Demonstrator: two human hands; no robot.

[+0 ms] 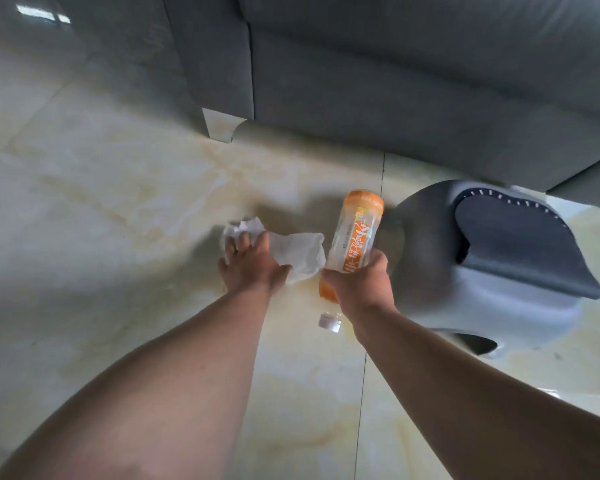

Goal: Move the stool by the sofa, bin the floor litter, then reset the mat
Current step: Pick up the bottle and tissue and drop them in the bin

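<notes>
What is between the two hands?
In the head view, crumpled white paper lies between the left hand and the right hand, which grips an orange bottle.

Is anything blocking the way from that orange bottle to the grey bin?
Nothing visible. The right hand holds the bottle right beside the bin, whose dark swing lid covers the opening.

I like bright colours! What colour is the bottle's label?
Orange with white writing on the bottle, seen in the head view.
</notes>
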